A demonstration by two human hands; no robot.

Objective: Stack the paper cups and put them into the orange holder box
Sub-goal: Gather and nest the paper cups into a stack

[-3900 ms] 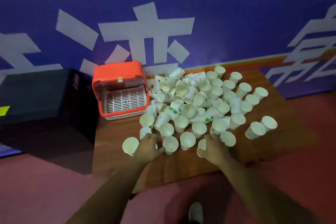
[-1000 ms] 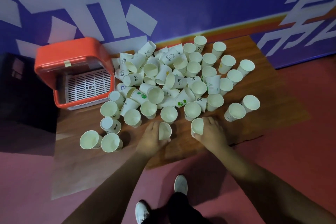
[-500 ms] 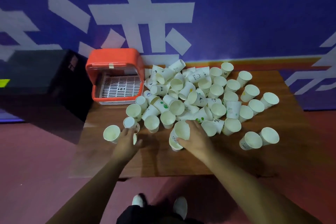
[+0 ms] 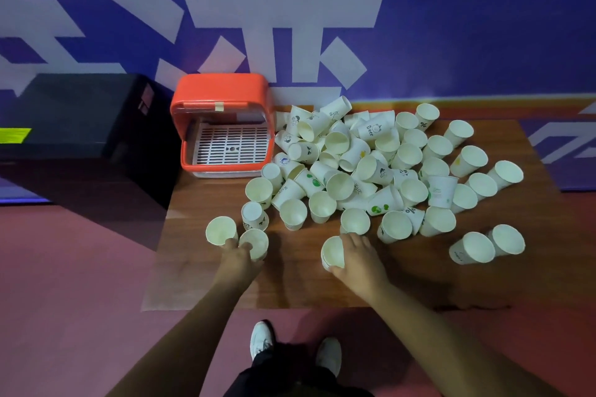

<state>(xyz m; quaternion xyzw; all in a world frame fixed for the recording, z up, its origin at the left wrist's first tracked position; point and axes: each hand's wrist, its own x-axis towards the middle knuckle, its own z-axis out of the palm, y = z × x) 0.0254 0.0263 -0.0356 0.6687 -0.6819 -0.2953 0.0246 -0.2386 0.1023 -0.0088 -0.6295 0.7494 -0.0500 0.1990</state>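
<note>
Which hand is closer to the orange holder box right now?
Left. The left hand sits in front of the orange holder box, gripping the front-left cup; the right hand is farther right, holding the front-centre cup.

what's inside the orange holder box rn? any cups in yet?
Only a white slotted tray shows inside the orange holder box; no cups on its visible part. The paper cups lie outside, beside it. The dark recess under the orange top is hidden.

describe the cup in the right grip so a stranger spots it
Start at the wooden table and follow the cup pile to its near edge. There the right grip holds one cup, mouth toward the camera. Unlike its neighbours, it is wrapped by that grip.
</note>
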